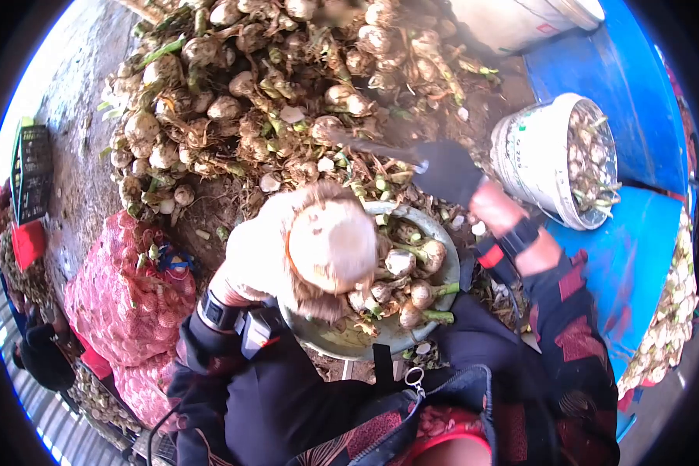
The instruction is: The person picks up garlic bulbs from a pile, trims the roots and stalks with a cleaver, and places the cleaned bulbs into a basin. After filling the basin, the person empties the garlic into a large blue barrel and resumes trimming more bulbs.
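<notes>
My left hand (pixel 260 256), gloved, clasped a garlic bulb (pixel 332 245); my right hand (pixel 495 208) gripped a dark blade (pixel 443 171).

The bulb hung over the basin (pixel 342 346) on my lap, its rounded end facing up at me, so its long axis ran roughly toward the camera; the far end was hidden. The blade stood apart, near the garlic heap (pixel 233 101), so I judge the step as lining up, not cutting: a cut would call for bringing blade and bulb together. A white bucket (pixel 530 155) stood right.
</notes>
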Tool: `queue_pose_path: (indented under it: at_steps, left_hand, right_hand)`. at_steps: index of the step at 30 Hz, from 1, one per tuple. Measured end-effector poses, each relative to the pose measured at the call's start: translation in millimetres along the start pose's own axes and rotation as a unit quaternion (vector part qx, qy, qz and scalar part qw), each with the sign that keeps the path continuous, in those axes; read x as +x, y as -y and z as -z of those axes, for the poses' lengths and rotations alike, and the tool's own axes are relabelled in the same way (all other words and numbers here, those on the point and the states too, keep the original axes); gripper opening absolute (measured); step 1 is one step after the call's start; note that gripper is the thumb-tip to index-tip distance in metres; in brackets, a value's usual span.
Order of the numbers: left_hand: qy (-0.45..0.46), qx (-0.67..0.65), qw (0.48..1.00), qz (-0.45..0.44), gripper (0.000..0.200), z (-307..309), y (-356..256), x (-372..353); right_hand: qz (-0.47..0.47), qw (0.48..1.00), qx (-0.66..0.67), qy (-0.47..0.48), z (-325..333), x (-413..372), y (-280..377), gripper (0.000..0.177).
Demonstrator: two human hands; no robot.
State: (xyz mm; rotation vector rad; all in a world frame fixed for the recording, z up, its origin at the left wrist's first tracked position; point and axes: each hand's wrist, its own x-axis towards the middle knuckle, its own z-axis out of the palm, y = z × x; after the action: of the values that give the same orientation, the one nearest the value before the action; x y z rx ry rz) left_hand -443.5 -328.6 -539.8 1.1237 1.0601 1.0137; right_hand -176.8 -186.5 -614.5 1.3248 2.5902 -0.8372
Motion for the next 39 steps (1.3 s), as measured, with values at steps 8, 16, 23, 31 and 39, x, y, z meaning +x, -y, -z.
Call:
queue_pose_path:
  at_steps: [8,16,23,31,39]
  left_hand:
    - [-0.189,-0.321,0.918,0.135,0.066,-11,-9,39]
    - [-0.134,-0.618,0.773,0.044,0.081,-25,7,56]
    - [0.046,-0.297,0.945,0.131,0.041,14,39,34]
    - [-0.029,-0.208,0.965,0.158,0.02,1,40,37]
    - [0.116,-0.24,0.959,0.092,0.035,-8,3,23]
  right_hand:
    - [0.011,0.925,0.371,-0.074,8,-15,34,0.026]
    - [-0.032,0.782,0.622,0.005,0,-18,73,0.028]
    - [0.012,0.847,0.531,-0.025,15,-12,39,0.028]
    - [0.002,0.905,0.417,-0.082,24,-21,42,0.022]
    - [-0.018,0.957,0.268,0.109,-17,-30,20,0.028]
